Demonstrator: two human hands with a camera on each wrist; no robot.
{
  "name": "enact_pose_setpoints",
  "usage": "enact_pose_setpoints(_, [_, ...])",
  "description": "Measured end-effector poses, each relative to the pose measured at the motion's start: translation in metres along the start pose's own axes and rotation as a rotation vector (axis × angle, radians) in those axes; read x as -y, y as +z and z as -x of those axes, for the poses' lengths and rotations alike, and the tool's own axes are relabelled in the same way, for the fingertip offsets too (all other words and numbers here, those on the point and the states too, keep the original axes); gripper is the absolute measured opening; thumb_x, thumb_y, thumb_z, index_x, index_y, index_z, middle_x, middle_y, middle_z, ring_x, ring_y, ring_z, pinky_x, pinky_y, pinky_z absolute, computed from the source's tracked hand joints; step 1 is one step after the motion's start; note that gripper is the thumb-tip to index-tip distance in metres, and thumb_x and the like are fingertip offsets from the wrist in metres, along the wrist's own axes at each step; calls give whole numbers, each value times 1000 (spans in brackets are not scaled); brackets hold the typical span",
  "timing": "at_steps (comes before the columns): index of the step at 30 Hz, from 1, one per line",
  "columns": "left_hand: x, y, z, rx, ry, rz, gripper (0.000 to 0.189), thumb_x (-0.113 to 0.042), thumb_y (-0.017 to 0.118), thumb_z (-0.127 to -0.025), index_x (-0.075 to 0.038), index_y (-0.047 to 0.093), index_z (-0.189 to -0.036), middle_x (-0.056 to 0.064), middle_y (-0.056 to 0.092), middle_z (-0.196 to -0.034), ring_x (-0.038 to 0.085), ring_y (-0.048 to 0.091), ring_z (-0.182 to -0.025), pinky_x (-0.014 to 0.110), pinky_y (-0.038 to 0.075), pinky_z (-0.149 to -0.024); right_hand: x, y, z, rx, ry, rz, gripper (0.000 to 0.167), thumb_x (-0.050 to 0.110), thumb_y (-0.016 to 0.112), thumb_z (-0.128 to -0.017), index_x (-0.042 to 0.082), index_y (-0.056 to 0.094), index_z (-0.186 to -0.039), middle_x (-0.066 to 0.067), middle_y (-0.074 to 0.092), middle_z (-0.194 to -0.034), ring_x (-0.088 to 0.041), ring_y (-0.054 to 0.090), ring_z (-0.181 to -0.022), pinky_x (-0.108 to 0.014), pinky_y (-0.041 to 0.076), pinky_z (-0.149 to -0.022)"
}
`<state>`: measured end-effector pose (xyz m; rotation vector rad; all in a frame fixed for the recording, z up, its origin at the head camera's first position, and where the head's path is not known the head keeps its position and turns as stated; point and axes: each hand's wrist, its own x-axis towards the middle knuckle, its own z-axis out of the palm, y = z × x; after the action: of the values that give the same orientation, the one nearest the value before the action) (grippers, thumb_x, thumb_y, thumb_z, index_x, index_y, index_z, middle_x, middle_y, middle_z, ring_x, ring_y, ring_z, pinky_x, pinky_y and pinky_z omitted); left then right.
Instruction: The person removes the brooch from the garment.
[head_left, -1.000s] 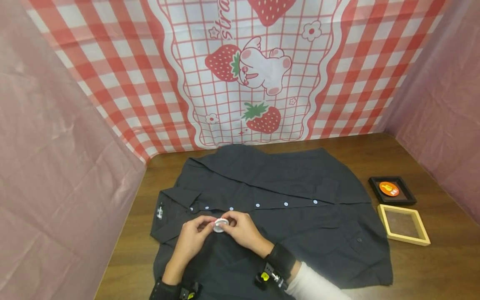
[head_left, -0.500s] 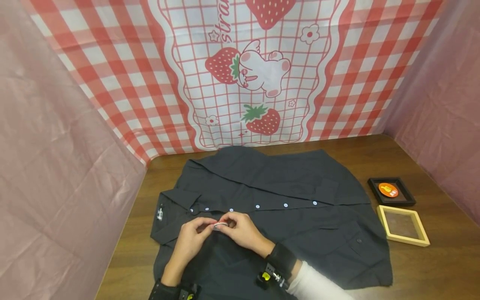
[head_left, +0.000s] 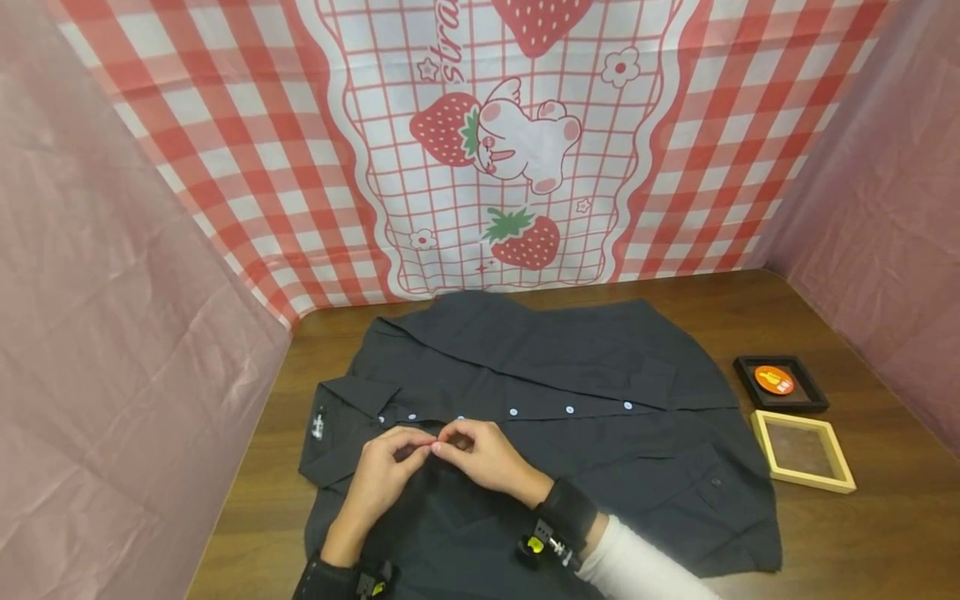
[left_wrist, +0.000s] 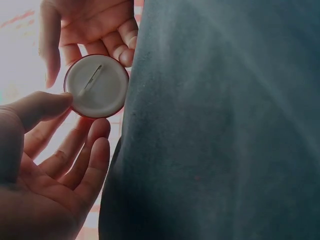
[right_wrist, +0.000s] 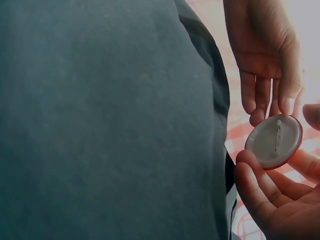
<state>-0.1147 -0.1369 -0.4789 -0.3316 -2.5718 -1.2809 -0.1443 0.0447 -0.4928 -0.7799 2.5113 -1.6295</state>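
Note:
A round pin badge (left_wrist: 102,92) with a white back, a thin metal pin and a red rim is between my two hands; the head view hides it behind the fingertips. My left hand (head_left: 385,471) grips it, the thumb (left_wrist: 52,104) at its edge and fingers behind. Fingertips of my right hand (head_left: 483,458) touch its rim, while in the right wrist view the right thumb (right_wrist: 313,116) is a little apart from it. Under both hands a dark grey shirt (head_left: 570,475) with white buttons lies spread out, its collar to the left.
On the wooden table (head_left: 885,533), right of the shirt, a black frame (head_left: 795,407) holds an orange round badge (head_left: 774,381). A pale yellow frame (head_left: 813,481) lies just in front. A red checked cloth (head_left: 255,167) hangs behind, with pink cloth on both sides.
The badge has turned from showing its white back in the head view, through edge-on, to being hidden by the fingers. Both hands stay nearly in place, fingertips slightly higher.

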Motion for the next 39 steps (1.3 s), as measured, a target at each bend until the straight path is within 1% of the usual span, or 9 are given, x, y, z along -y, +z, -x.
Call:
enact_pose_setpoints(5, [-1,0,-1,3,19,0,12,-4,76,-81,-14,77,-89,-4,73,-92,15,70,-92,31,58,-79,-1,-4,-1,24,-25,-12,16,24,67,-92,9,71,-97,-5,72,-87,0,59,-67,-17,50,-62])
enact_pose_setpoints(11, [-3,0,0,10,33,4,15,-3,76,-80,-14,78,-90,-2,73,-99,18,69,-96,34,57,-81,-1,-8,0,52,-29,-30,18,24,67,-92,9,71,-100,-7,73,-88,-3,62,-69,-17,50,-62])
enact_pose_setpoints(17, [-2,-2,0,16,90,3,16,-1,77,-78,-13,79,-89,-1,74,-96,18,70,-95,36,57,-85,-2,-9,0,72,-21,-43,16,23,69,-90,10,72,-99,-6,72,-87,-2,61,-68,-17,50,-61])
enact_pose_setpoints(19, [-1,-3,-1,21,99,-6,17,-1,78,-77,-14,78,-88,-1,73,-96,18,70,-95,37,57,-85,-3,-9,-1,78,-15,-48,17,24,70,-90,10,72,-99,-6,73,-88,-2,62,-69,-17,50,-61])
enact_pose_setpoints(24, [0,-4,0,40,87,-7,18,-1,78,-77,-14,78,-88,-1,73,-98,19,70,-96,36,57,-84,-3,-9,-1,95,14,-62,17,23,72,-88,9,71,-99,-7,73,-89,-5,65,-71,-17,50,-62])
enact_pose_setpoints(29, [1,-4,0,44,87,-6,18,-1,78,-77,-14,79,-89,0,74,-97,18,70,-95,34,57,-83,-2,-10,-1,125,40,-95,19,19,74,-86,7,71,-100,-9,73,-93,-7,67,-75,-17,51,-63])
enact_pose_setpoints(32, [1,-4,-1,43,91,-10,17,-1,78,-77,-15,79,-87,-1,74,-97,18,70,-94,34,57,-83,-2,-11,-1,131,34,-105,20,16,76,-85,6,70,-101,-10,72,-94,-5,67,-75,-17,52,-63])
enact_pose_setpoints(35, [0,-3,-1,47,97,-8,17,-1,78,-76,-15,78,-86,-1,73,-97,18,70,-94,34,57,-82,-1,-14,-1,128,19,-92,22,15,77,-83,5,70,-101,-10,71,-94,-3,64,-73,-17,52,-62])
enact_pose_setpoints(39, [-2,-3,-1,50,86,5,18,0,78,-76,-15,78,-86,-3,73,-97,18,70,-95,35,57,-84,0,-17,-2,132,10,-70,24,15,79,-81,7,70,-101,-9,69,-91,0,60,-70,-17,51,-62])
